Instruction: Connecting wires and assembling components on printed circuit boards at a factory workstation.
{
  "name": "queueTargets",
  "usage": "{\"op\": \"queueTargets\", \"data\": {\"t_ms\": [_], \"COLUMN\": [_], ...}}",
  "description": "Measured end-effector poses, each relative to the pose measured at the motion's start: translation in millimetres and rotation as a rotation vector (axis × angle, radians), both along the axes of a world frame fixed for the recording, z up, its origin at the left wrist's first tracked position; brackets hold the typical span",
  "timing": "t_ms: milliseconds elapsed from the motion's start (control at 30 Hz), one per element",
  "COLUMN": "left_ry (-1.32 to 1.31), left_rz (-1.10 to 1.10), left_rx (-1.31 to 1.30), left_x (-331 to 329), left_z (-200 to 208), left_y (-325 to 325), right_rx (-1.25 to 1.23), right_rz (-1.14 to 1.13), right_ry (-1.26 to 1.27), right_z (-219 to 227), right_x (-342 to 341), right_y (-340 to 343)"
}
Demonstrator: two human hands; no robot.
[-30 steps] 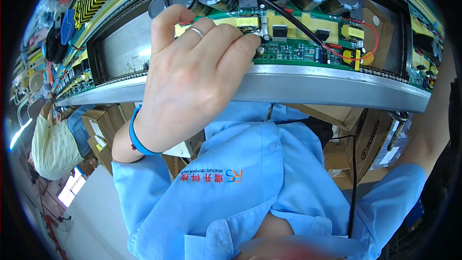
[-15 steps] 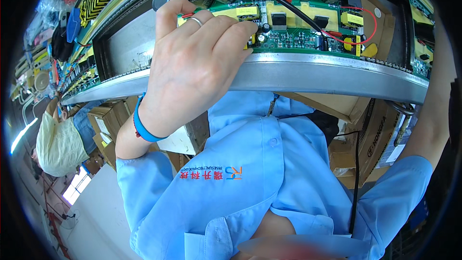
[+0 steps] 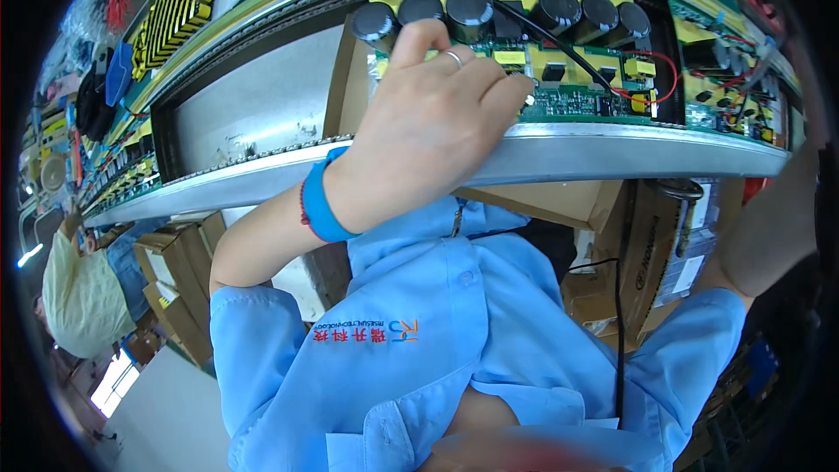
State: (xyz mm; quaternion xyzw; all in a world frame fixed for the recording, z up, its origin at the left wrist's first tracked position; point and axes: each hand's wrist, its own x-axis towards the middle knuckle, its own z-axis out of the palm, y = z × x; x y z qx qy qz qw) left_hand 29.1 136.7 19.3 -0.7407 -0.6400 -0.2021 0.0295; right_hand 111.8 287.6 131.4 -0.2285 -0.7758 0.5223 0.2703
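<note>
Rail: we see the long metal edge running left-right just under our grip.
Board: green and yellow, on the rail, long axis left-right, capacitors standing beyond our knuckles.
Left hand: fingers curled onto the board's near edge; what they pinch, we can't tell.
Right hand: only the forearm shows.
Risk: we judge our knuckles could knock the capacitors or snag the black wire.

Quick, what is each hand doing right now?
Left hand: fingers curled on the green circuit board by the black capacitors; a grip cannot be told.
Right hand: out of view; only a forearm at the right edge.
</note>
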Motion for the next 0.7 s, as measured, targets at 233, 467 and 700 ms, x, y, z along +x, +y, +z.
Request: {"op": "queueTargets", "data": {"t_ms": [233, 467, 700], "left_ry": [-0.196, -1.491, -1.690], "left_rz": [0.062, 0.052, -0.136], "left_rx": [0.064, -0.321, -0.416], "left_x": [-5, -6, -17], "left_z": [36, 51, 45], "left_y": [1, -3, -12], "right_rx": [-0.332, -0.286, -0.127], "right_rz": [0.077, 0.034, 0.117], "right_ry": [0.083, 0.044, 0.034], "right_z": [-14, -22, -6], "right_x": [42, 23, 20], "right_y": [2, -16, -21]}}
